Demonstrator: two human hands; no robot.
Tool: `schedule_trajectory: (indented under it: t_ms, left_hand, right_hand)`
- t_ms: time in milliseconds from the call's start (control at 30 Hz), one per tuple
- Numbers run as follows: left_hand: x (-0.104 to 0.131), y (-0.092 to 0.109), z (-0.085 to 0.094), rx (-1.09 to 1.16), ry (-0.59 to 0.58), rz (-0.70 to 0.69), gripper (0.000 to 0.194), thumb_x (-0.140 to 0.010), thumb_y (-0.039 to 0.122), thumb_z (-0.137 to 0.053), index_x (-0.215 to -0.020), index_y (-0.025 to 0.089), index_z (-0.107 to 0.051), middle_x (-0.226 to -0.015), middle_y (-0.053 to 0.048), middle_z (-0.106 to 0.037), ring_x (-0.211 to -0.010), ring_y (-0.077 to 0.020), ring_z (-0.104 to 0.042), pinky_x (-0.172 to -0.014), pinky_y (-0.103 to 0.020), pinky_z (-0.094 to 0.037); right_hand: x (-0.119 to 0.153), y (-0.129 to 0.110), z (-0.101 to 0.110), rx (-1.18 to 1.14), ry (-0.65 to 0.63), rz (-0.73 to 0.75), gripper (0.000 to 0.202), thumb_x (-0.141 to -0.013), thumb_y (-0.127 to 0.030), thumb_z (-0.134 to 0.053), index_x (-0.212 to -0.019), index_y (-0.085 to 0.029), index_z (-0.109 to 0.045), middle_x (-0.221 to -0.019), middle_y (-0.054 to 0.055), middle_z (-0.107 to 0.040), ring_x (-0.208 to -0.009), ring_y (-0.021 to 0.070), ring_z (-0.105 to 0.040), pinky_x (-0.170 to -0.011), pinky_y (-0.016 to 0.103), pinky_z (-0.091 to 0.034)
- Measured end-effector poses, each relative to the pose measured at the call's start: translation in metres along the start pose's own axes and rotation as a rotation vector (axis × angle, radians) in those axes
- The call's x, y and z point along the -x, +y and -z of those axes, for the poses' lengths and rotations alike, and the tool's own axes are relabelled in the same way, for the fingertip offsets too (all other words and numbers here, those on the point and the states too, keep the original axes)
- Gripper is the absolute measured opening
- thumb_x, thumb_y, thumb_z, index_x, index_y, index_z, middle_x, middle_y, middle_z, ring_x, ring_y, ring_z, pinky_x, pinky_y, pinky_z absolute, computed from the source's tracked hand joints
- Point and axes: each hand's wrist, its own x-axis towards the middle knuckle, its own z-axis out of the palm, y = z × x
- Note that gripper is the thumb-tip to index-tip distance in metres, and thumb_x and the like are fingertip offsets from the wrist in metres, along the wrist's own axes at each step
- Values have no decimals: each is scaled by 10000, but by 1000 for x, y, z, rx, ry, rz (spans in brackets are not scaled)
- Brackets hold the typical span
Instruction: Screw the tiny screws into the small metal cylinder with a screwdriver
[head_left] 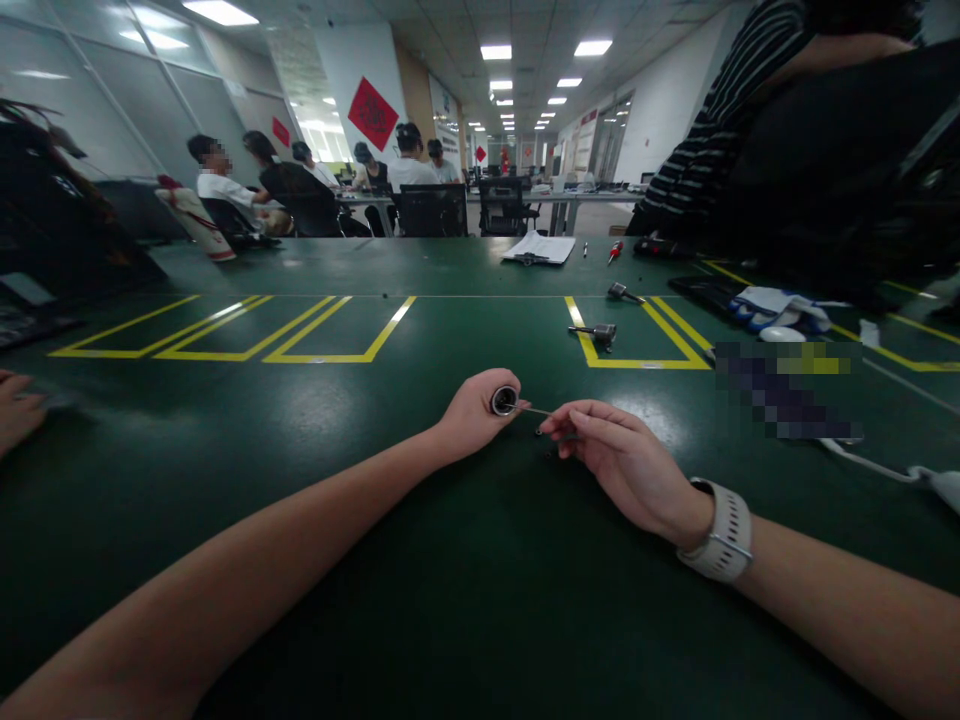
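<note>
My left hand (474, 412) is closed around a round metal cylinder (504, 401), its open, hollow end turned toward me. My right hand (626, 462), with a pale watch strap at the wrist, pinches a thin metal rod (535, 409). The rod runs left to the cylinder's open end; whether it touches the inside I cannot tell. Just under my right fingertips, small dark pieces (538, 433) lie on the green table (450, 620). Farther off, two metal parts with thin shafts rest by the yellow tape: a nearer one (600, 333) and a farther one (624, 292).
Papers on a clipboard (540, 248) lie at the far edge, beside a red-handled tool (616, 251). White-and-blue gloves (780, 308), a white mouse (782, 335) and a white cable (870, 460) are on the right. Another person's hand (19, 408) rests at the left edge.
</note>
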Motion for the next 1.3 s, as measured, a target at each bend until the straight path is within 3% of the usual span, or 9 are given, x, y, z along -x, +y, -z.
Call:
schedule_trajectory:
  t_ms: [333, 700, 967, 1300]
  left_hand:
    - [0, 2, 1, -67, -23, -18, 156, -779, 241, -578, -687, 168, -475, -687, 26, -487, -628, -110, -460, -586, -237, -364]
    - [0, 0, 3, -170, -48, 24, 124, -788, 213, -579, -714, 165, -493, -725, 12, -521, -658, -128, -489, -604, -258, -383]
    - [1, 11, 3, -503, -222, -96, 84, -801, 92, -494, -788, 150, -553, -765, -25, -563, -736, -169, -519, -671, -300, -381]
    - [2, 26, 3, -791, -246, -234, 201, -866, 122, -390, -781, 146, -571, -743, -50, -547, -704, -186, -493, -638, -311, -360]
  right_hand:
    - [-1, -2, 0, -11, 61, 9, 121, -779, -263, -590, -753, -190, -682, -843, 51, -672, -803, 171, -576, -693, 306, -424]
    - [-1, -1, 5, 125, 197, 83, 183, -748, -224, -529, -607, -189, -641, -619, 20, -611, -646, 159, -518, -651, 320, -378]
    - [-3, 3, 7, 170, 304, 136, 170, -689, -197, -527, -535, -185, -597, -527, -12, -544, -551, 136, -472, -576, 303, -339]
    - [-2, 1, 3, 227, 339, 109, 147, -689, -209, -541, -554, -184, -595, -552, -18, -549, -573, 134, -482, -589, 299, -353]
